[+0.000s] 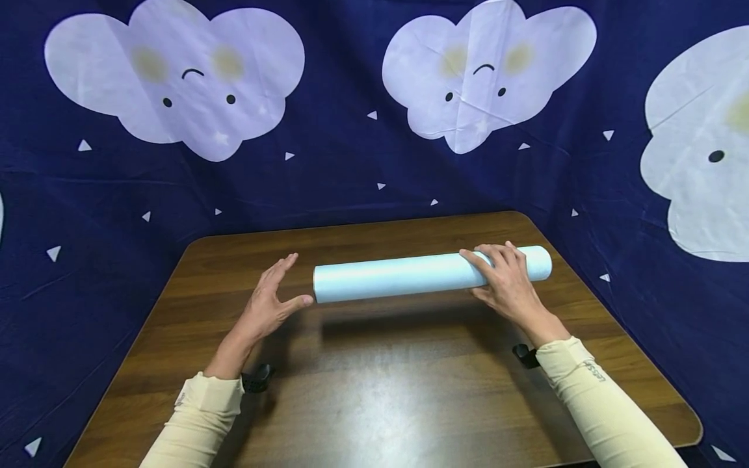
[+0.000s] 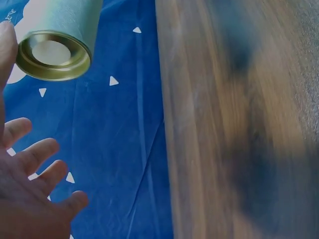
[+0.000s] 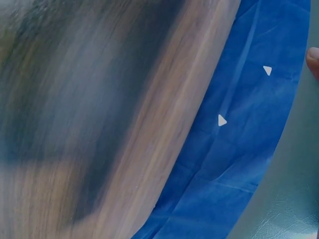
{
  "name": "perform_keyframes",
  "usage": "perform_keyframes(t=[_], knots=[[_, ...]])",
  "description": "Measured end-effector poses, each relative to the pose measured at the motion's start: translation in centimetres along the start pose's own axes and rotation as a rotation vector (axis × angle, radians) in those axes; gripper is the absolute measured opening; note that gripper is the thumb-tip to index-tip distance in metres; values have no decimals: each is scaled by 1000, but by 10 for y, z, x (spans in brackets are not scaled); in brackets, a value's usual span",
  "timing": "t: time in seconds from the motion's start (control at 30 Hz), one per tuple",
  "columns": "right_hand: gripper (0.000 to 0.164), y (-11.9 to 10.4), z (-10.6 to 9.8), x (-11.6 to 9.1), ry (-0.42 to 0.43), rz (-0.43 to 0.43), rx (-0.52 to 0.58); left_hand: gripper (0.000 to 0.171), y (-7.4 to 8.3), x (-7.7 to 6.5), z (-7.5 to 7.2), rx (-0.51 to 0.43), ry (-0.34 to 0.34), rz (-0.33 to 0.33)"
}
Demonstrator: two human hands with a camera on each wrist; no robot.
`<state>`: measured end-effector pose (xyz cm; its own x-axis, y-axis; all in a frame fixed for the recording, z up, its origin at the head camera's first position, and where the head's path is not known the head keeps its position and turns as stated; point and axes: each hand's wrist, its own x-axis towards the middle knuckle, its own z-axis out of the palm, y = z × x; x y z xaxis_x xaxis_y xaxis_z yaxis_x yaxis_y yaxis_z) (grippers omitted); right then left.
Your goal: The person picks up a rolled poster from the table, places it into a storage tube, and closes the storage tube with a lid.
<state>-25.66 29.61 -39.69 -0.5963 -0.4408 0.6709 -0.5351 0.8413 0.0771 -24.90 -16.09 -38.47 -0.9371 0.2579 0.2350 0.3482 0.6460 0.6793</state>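
Observation:
A long pale-blue cardboard tube (image 1: 398, 277) is held level above the table, its shadow falling on the wood below. My right hand (image 1: 506, 283) grips it near its right end, fingers over the top and thumb on the near side. Beside the left end, my left hand (image 1: 272, 305) is spread, thumb apart from the fingers; whether the thumb touches the tube I cannot tell. In the left wrist view the tube's end (image 2: 54, 56) shows a gold metal rim with a recessed middle, and the left fingers (image 2: 42, 154) are loose below it. The right wrist view shows the tube's side (image 3: 284, 199) close up.
The brown wooden table (image 1: 374, 377) has rounded corners. Behind and beside it hangs a dark blue cloth (image 1: 339, 175) printed with white clouds and small triangles. A black wrist camera (image 1: 257, 378) sits under the left wrist, another (image 1: 525, 355) under the right.

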Motion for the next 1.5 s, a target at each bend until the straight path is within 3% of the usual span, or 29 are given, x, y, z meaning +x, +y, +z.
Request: perform_keyframes(t=[0.2, 0.53, 0.7, 0.83, 1.07, 1.5], knots=[[87, -7, 3, 6, -20, 6, -1, 96, 6, 1, 0, 94, 46, 78], [86, -20, 15, 14, -28, 5, -2, 95, 19, 4, 12, 359, 149, 249], [86, -25, 21, 17, -30, 3, 1, 91, 20, 6, 15, 494, 174, 299], [86, -30, 28, 18, -33, 0, 4, 89, 16, 6, 19, 567, 172, 321], [86, -37, 37, 19, -60, 6, 11, 88, 10, 4, 25, 617, 193, 354], [85, -45, 49, 20, -103, 5, -8, 82, -1, 1, 29, 657, 162, 312]])
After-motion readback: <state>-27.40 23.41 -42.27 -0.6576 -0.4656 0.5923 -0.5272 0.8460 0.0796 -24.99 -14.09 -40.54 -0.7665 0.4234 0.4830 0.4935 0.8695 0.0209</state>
